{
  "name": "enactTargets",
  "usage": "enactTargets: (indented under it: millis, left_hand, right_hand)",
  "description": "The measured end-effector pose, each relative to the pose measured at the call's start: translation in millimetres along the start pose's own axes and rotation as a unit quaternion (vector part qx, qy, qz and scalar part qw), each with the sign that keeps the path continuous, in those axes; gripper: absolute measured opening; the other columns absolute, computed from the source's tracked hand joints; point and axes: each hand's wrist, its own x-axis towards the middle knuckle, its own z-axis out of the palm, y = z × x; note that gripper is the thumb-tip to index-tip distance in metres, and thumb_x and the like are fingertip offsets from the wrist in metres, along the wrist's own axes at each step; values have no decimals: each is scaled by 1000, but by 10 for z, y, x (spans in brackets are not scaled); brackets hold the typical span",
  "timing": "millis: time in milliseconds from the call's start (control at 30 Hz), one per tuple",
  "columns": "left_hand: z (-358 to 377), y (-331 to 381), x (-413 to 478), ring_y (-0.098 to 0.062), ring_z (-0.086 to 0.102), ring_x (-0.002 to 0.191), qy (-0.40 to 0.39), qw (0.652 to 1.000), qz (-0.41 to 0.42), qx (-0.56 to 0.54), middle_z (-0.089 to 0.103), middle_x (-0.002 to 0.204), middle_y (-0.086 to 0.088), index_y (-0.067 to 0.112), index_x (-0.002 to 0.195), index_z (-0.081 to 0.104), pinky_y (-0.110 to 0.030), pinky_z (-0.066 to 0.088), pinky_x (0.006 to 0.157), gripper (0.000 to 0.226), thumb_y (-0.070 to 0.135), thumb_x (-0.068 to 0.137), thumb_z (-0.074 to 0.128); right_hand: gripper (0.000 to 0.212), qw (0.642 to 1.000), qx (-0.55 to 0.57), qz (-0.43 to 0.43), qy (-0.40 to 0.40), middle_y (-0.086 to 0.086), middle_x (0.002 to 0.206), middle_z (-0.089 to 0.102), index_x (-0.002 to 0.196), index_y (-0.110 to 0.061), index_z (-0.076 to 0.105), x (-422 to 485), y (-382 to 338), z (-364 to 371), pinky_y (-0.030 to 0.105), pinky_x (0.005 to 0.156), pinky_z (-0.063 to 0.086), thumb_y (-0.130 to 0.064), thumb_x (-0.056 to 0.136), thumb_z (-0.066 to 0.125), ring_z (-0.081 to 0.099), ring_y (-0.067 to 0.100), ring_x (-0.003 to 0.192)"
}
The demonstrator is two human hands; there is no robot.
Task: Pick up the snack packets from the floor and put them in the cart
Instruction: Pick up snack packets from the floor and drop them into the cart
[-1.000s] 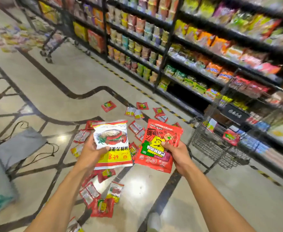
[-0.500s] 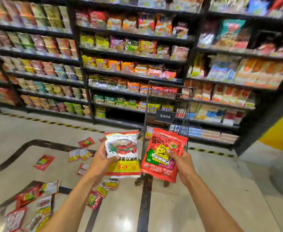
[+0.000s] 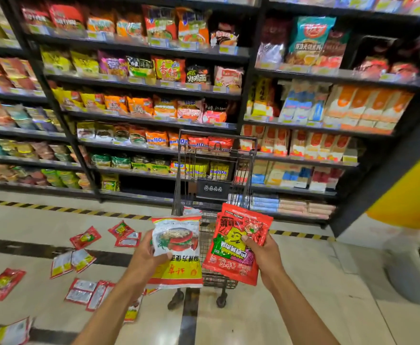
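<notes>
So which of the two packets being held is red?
The right hand grips the red packet; the left hand holds a white-and-yellow packet with a bowl picture.

"110" on orange shelf packets point(image 3: 157, 139), perhaps upside-down "北京" on the white-and-yellow snack packet point(image 3: 176, 252)

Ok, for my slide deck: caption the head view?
Left hand holds a white-and-yellow packet, right hand a red packet, before a black wire cart.

Black shelves point(image 3: 204, 56) stocked with packaged food, yellow-black floor tape point(image 3: 54, 208), blurred grey container point(image 3: 407, 270) at right
</notes>
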Motion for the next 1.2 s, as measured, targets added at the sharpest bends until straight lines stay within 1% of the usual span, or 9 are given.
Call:
enactTargets:
  millis: [233, 367, 500, 600, 833, 967, 1067, 1133, 1200]
  left_hand:
    - [380, 150, 1307, 2, 72, 90, -8, 1000, -20, 14, 70, 114, 8, 32, 130, 52, -14, 56, 57, 61, -8, 88, 72]
    - [535, 110, 2317, -3, 62, 102, -19, 999, -42, 12, 64, 117, 11, 34, 139, 45, -11, 55, 57, 71, -10, 89, 69]
    - [623, -14, 3409, -3, 63, 99, -22, 994, -104, 24, 62, 130, 3, 32, 147, 41, -27, 61, 66, 75, -8, 90, 69]
    - [650, -223, 4158, -21, 71, 107, -28, 988, -145, 48, 69, 130, -2, 34, 144, 45, -46, 65, 77, 74, -7, 89, 70]
    - [821, -746, 5380, -29, 64, 120, -38, 982, -161, 89, 65, 134, -1, 35, 144, 47, -54, 57, 94, 76, -10, 88, 70]
    - [959, -1090, 5823, -30, 65, 115, -28, 978, -179, 104, 67, 128, -7, 35, 130, 55, -54, 57, 91, 69, -19, 87, 64]
    - [1051, -1460, 6141, -32, 65, 114, -17, 976, -199, 92, 69, 123, -10, 32, 119, 58, -51, 57, 88, 64, -23, 87, 61]
    - [1039, -1757, 6311, -37, 67, 114, -21, 976, -205, 67, 71, 119, -9, 23, 123, 60, -52, 59, 89, 55, -12, 82, 73]
    - [1017, -2115, 6447, -33, 67, 113, -33, 979, -190, 64, 70, 120, -14, -3, 135, 50, -46, 60, 92, 72, -1, 73, 86]
  right_hand:
    - [38, 999, -33, 6, 29, 3, 105, 80, 122, -21, 66, 1211, -92, 17, 53, 87, 62, -22, 87, 82, 79, 27, 91]
    - [32, 997, -61, 14, 49, 0, 103, 80, 119, -23, 66, 2112, -98, 118, 49, 85, 63, -16, 90, 78, 79, 24, 90]
    - [30, 990, -109, 56, 67, 2, 104, 80, 118, -22, 66, 3014, 16, 219, 53, 87, 62, -16, 91, 77, 78, 26, 92]
    - [26, 980, -161, 91, 79, 0, 104, 80, 114, -22, 66, 3653, 186, 302, 54, 89, 61, -16, 91, 77, 78, 23, 93]
    - [27, 957, -234, 135, 102, -5, 98, 75, 109, -25, 62, 4877, 715, 497, 45, 81, 61, -15, 89, 78, 73, 22, 89]
    - [26, 943, -273, 144, 129, 0, 96, 71, 109, -19, 62, 5434, 1160, 530, 31, 71, 46, -14, 89, 77, 68, 25, 88]
    - [37, 937, -278, 176, 117, 3, 106, 71, 124, -15, 61, 5809, 1575, 481, 34, 82, 53, -14, 90, 75, 68, 26, 96]
    - [39, 930, -287, 198, 114, 3, 108, 72, 126, -19, 59, 6018, 1872, 449, 42, 89, 57, -17, 91, 75, 69, 27, 98]
    - [36, 919, -306, 214, 126, 4, 107, 73, 119, -20, 59, 6200, 2170, 417, 47, 88, 58, -19, 89, 78, 70, 31, 99]
